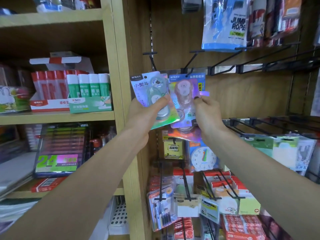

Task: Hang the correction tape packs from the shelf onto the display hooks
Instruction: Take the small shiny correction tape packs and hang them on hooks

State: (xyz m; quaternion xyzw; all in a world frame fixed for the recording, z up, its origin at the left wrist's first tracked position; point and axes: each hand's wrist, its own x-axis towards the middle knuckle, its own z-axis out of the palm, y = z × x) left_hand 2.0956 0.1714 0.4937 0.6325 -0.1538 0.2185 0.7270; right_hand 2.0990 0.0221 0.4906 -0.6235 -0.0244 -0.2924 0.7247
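Behind my hands the wooden peg wall is crowded, so I have my left hand (pixel 149 108) gripping a spare correction tape pack (pixel 152 94) clear to the side while my right hand (pixel 206 110) pinches the pack (pixel 186 99) at the bare hook (pixel 190 64).

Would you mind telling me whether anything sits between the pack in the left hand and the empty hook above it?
Nothing visible does. The left hand holds the green-edged pack just under the empty hook; the purple pack, pinched by the right hand, hangs beside it.
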